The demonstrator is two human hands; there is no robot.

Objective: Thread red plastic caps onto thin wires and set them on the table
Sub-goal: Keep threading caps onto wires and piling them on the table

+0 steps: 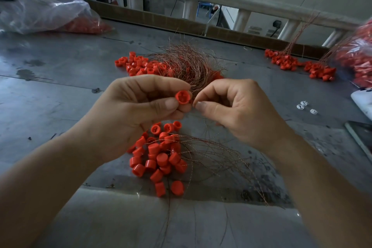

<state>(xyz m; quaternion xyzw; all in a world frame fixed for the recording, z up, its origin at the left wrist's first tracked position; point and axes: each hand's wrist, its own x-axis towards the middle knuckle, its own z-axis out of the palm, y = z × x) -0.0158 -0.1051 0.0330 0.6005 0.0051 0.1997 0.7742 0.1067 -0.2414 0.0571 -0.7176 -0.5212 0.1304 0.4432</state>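
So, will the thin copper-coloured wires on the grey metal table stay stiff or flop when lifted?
Probably floppy: the thin copper-coloured wires lie in loose curves beside the near pile of red plastic caps. Likely very light, being so fine. They may snag together; the far bundle looks tangled.

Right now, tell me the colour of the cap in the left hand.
The cap is red; the head view shows it.
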